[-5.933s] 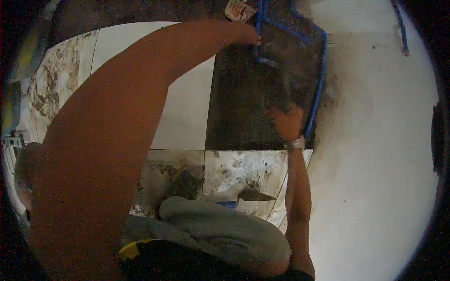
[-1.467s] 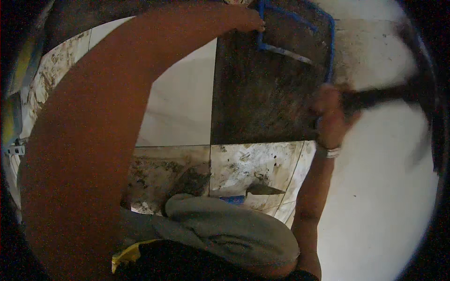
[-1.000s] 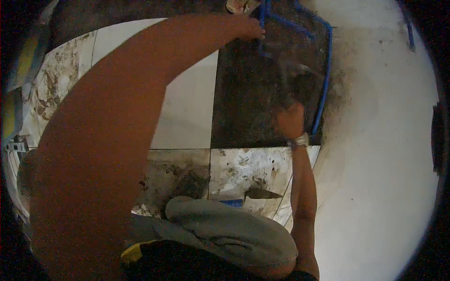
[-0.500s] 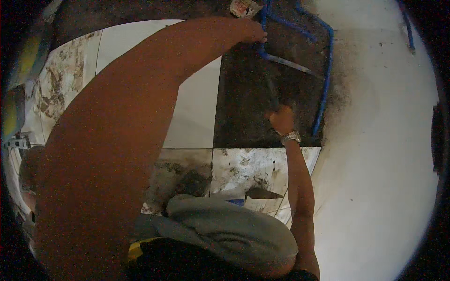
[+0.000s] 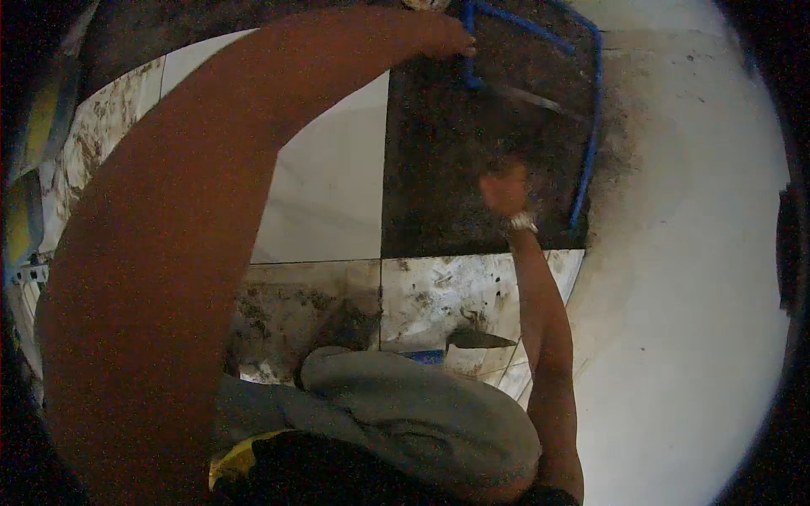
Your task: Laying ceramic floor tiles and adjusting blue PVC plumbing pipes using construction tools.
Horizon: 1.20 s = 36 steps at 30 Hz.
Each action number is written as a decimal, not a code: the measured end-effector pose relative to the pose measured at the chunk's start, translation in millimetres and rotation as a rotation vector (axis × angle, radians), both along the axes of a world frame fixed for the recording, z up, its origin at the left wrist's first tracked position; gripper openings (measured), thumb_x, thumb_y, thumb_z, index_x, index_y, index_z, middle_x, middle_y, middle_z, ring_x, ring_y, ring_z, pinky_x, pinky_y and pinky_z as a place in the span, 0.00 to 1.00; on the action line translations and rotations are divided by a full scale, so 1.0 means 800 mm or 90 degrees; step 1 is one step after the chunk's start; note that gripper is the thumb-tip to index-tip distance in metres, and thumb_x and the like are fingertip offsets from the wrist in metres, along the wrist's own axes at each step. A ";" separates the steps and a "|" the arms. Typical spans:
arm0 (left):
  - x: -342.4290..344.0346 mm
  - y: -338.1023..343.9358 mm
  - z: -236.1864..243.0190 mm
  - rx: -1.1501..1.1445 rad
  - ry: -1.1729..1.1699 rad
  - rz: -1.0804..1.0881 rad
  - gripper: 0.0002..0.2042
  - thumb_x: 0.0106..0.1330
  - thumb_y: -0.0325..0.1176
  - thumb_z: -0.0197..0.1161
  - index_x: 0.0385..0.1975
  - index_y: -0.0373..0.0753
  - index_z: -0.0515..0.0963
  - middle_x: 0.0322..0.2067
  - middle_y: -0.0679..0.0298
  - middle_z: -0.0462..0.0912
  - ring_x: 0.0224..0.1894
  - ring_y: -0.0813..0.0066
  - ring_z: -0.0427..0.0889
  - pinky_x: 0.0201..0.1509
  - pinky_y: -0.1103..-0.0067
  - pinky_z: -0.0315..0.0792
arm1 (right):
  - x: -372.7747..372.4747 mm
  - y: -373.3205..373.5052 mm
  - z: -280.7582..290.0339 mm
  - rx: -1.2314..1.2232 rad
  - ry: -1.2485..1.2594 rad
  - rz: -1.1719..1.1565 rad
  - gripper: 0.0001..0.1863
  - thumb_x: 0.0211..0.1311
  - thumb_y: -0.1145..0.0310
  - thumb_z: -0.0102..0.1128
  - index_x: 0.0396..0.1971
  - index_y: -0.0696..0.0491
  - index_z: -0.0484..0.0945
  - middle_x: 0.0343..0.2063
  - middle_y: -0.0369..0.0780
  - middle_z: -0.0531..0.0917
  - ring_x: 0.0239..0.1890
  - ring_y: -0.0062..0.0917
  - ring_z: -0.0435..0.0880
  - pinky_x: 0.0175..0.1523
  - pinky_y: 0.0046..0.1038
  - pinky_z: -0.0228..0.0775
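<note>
My left hand [image 5: 447, 35] reaches far forward to the top, its fingertips closed round an upright run of blue pipe [image 5: 471, 72]. Much of that hand is hidden behind its own forearm. Smeared by motion, my right hand [image 5: 504, 187] is over the dark bare floor patch [image 5: 430, 177], a metal-banded watch [image 5: 523, 222] on its wrist. Its fingers look closed round a thin dark shaft, too blurred to name. Between the hands and the wall lies a pale, dirt-streaked length [image 5: 540, 101], slanting toward the longer blue pipe [image 5: 597, 126] on the right.
White tiles [image 5: 329, 194] border the dark patch on the left; dirty tiles [image 5: 447, 291] lie nearer me. A white wall [image 5: 683, 278] rises at the right. My bent grey-clad knee [image 5: 422, 405] is in front. A round pale object [image 5: 424, 3] sits at the top edge.
The view has shifted, so the floor and pipes sit slightly higher. My right hand has become more blurred, and its dark shaft is fainter. My left hand stays at the blue pipe.
</note>
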State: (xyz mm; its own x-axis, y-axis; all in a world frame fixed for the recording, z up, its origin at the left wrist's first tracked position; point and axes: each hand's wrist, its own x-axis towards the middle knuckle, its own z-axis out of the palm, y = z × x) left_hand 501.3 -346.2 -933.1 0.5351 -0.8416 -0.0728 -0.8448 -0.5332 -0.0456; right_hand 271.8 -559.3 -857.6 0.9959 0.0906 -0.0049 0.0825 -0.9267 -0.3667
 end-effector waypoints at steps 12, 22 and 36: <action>-0.011 0.009 0.024 0.002 0.003 0.018 0.23 0.64 0.31 0.54 0.61 0.49 0.65 0.59 0.60 0.68 0.56 0.58 0.73 0.56 0.63 0.71 | 0.005 0.016 0.132 0.301 -0.009 -0.089 0.08 0.49 0.70 0.64 0.24 0.59 0.78 0.20 0.36 0.81 0.22 0.25 0.79 0.27 0.31 0.72; 0.011 0.003 0.010 -0.110 0.164 0.126 0.20 0.71 0.46 0.41 0.58 0.46 0.67 0.53 0.57 0.74 0.52 0.56 0.76 0.52 0.63 0.73 | -0.006 -0.040 -0.022 -0.150 0.049 0.151 0.16 0.50 0.59 0.62 0.20 0.59 0.78 0.11 0.44 0.77 0.16 0.37 0.77 0.25 0.35 0.70; -0.001 0.006 0.029 -0.075 0.170 0.016 0.19 0.68 0.38 0.46 0.58 0.45 0.67 0.50 0.54 0.75 0.53 0.56 0.74 0.52 0.61 0.72 | 0.006 -0.006 -0.006 -0.223 0.244 0.044 0.10 0.53 0.69 0.61 0.32 0.59 0.77 0.26 0.49 0.81 0.32 0.44 0.81 0.39 0.39 0.73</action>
State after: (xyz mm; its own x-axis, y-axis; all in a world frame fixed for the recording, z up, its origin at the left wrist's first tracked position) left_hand 500.3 -341.5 -910.1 0.5305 -0.8397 -0.1163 -0.8052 -0.5421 0.2404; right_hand 276.6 -563.9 -862.4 0.9081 0.0838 -0.4103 0.0686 -0.9963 -0.0516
